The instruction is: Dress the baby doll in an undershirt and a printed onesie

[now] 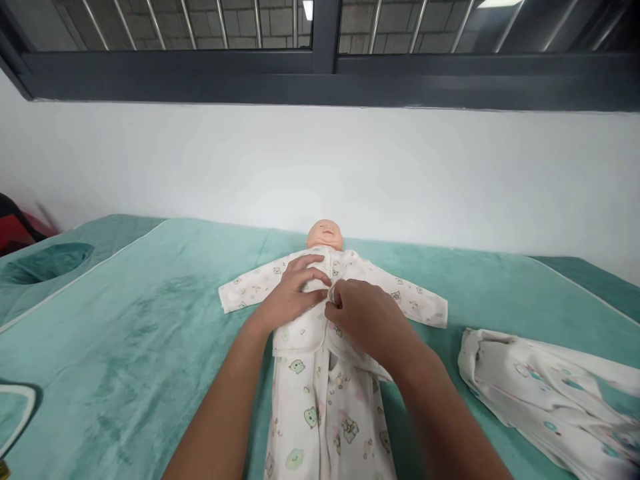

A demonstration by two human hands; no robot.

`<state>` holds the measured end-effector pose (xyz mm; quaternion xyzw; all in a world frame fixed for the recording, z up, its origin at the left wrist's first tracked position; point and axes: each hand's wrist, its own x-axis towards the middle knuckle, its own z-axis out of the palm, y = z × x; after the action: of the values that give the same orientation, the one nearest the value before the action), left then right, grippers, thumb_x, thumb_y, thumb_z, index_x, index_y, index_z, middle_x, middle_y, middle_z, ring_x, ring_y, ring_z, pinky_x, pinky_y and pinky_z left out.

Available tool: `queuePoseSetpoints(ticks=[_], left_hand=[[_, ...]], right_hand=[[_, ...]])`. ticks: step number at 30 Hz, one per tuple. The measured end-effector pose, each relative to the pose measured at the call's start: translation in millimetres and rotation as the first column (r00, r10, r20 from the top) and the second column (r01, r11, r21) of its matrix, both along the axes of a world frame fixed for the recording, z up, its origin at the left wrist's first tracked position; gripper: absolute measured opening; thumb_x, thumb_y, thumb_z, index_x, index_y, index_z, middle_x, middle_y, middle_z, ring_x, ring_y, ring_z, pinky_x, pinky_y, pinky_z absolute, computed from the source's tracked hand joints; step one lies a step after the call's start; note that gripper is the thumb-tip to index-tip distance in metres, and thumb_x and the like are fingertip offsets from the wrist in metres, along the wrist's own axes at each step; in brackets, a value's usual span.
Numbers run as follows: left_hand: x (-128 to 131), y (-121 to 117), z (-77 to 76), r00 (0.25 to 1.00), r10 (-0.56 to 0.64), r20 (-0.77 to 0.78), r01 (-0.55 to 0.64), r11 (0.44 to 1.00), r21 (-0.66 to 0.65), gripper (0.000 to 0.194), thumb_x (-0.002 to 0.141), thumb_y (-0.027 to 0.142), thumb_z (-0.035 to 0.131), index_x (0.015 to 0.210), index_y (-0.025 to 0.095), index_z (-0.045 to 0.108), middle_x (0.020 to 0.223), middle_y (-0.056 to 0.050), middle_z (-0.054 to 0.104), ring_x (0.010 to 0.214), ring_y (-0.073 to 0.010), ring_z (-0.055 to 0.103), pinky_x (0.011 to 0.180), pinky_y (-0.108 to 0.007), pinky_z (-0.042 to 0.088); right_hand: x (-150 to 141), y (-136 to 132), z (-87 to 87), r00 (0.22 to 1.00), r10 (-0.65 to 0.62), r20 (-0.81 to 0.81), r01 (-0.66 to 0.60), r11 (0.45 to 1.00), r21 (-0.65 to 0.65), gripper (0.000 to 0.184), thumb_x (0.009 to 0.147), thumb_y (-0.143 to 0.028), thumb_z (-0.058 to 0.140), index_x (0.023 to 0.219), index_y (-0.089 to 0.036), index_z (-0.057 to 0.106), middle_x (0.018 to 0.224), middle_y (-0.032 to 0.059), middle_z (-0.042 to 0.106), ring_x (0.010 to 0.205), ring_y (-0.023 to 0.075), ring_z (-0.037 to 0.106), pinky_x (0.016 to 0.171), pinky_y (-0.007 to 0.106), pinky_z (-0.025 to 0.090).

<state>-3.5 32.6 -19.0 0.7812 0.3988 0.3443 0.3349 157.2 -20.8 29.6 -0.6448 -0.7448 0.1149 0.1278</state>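
Observation:
A baby doll (325,235) lies on its back, its head toward the wall. It is dressed in a white printed baby jacket (298,335) with both sleeves stretched out sideways, above white printed trousers (311,417). My left hand (299,291) rests on the chest of the jacket with fingers spread, its thumb beside the front opening. Curled fingers of my right hand (367,317) pinch the jacket's front edge at mid-chest. Whatever fastening sits between those fingertips is hidden.
A teal plush cover (150,340) lies beneath everything. More white printed clothing (543,393) is heaped at the right. A white curved object (23,400) shows at the left edge, and a red and black item (15,227) sits behind. The white wall (225,167) bounds the far side.

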Motion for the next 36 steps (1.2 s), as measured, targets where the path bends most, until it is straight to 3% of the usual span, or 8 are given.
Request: queuePoseSetpoints(ticks=[5, 10, 16, 25, 30, 33, 36], left_hand=[[-1.2, -0.6, 1.2, 1.0, 0.01, -0.009, -0.01, 1.0, 0.01, 0.011, 0.086, 0.031, 0.06, 0.094, 0.031, 0.068, 0.147, 0.001, 0.043, 0.141, -0.0261, 0.033, 0.117, -0.047, 0.027], [0.1, -1.2, 3.4, 1.0, 0.018, -0.001, -0.018, 1.0, 0.021, 0.008, 0.085, 0.031, 0.06, 0.087, 0.029, 0.068, 0.145, 0.001, 0.045, 0.139, -0.0261, 0.035, 0.117, -0.047, 0.027], [1.5, -2.1, 3.5, 0.999, 0.043, 0.008, -0.043, 0.999, 0.016, 0.01, 0.084, 0.028, 0.06, 0.083, 0.029, 0.07, 0.144, 0.001, 0.047, 0.139, -0.0257, 0.036, 0.116, -0.046, 0.029], [0.4, -1.5, 3.0, 0.998, 0.035, 0.046, -0.034, 0.999, -0.013, 0.009, 0.082, 0.027, 0.062, 0.079, 0.029, 0.07, 0.145, 0.003, 0.047, 0.139, -0.0254, 0.037, 0.117, -0.045, 0.029], [0.8, -3.7, 4.5, 0.999, 0.041, 0.036, -0.04, 0.998, -0.047, 0.01, 0.086, 0.034, 0.059, 0.083, 0.029, 0.067, 0.147, 0.004, 0.044, 0.14, -0.0251, 0.034, 0.115, -0.045, 0.031], [4.4, -5.4, 4.5, 0.998, 0.059, 0.026, -0.058, 0.998, -0.024, 0.017, 0.085, 0.042, 0.062, 0.097, 0.03, 0.063, 0.149, 0.001, 0.041, 0.141, -0.0256, 0.032, 0.113, -0.045, 0.032], [12.2, -8.0, 4.2, 0.991, 0.137, -0.01, -0.137, 0.99, 0.017, 0.04, 0.077, 0.045, 0.07, 0.11, 0.028, 0.055, 0.148, -0.004, 0.042, 0.138, -0.0274, 0.036, 0.11, -0.044, 0.035]], right_hand=[[21.3, 7.7, 1.8, 0.966, 0.117, -0.23, -0.141, 0.986, -0.088, 0.023, 0.072, -0.017, 0.048, 0.055, -0.02, 0.032, 0.056, -0.0033, 0.036, 0.052, 0.0109, 0.025, 0.05, 0.029, 0.018], [36.5, 17.6, -1.0, 0.874, 0.175, -0.453, -0.276, 0.946, -0.167, 0.012, 0.075, -0.024, 0.049, 0.063, -0.021, 0.052, 0.059, -0.0041, 0.046, 0.052, 0.0109, 0.034, 0.049, 0.026, 0.025], [36.4, 22.1, -7.5, 0.818, 0.151, -0.555, -0.236, 0.968, -0.084, 0.017, 0.079, -0.029, 0.052, 0.073, -0.021, 0.064, 0.06, -0.0035, 0.055, 0.051, 0.0112, 0.044, 0.051, 0.026, 0.031], [32.6, 30.5, -15.8, 0.792, 0.098, -0.603, -0.141, 0.99, -0.024, 0.016, 0.078, -0.033, 0.057, 0.067, -0.021, 0.06, 0.052, -0.0066, 0.048, 0.048, 0.0103, 0.039, 0.051, 0.025, 0.03], [33.7, 33.3, -19.3, 0.766, 0.068, -0.64, -0.142, 0.988, -0.065, 0.018, 0.077, -0.035, 0.057, 0.067, -0.021, 0.059, 0.052, -0.0068, 0.045, 0.048, 0.0102, 0.037, 0.05, 0.024, 0.028], [36.2, 36.1, -22.7, 0.695, 0.031, -0.719, -0.128, 0.988, -0.081, 0.019, 0.076, -0.036, 0.057, 0.067, -0.02, 0.056, 0.058, -0.0055, 0.046, 0.053, 0.0109, 0.038, 0.05, 0.024, 0.029], [40.2, 39.6, -26.6, 0.553, -0.001, -0.833, -0.06, 0.997, -0.041, 0.022, 0.076, -0.037, 0.055, 0.063, -0.021, 0.048, 0.064, -0.0034, 0.046, 0.059, 0.0126, 0.04, 0.054, 0.025, 0.034]])
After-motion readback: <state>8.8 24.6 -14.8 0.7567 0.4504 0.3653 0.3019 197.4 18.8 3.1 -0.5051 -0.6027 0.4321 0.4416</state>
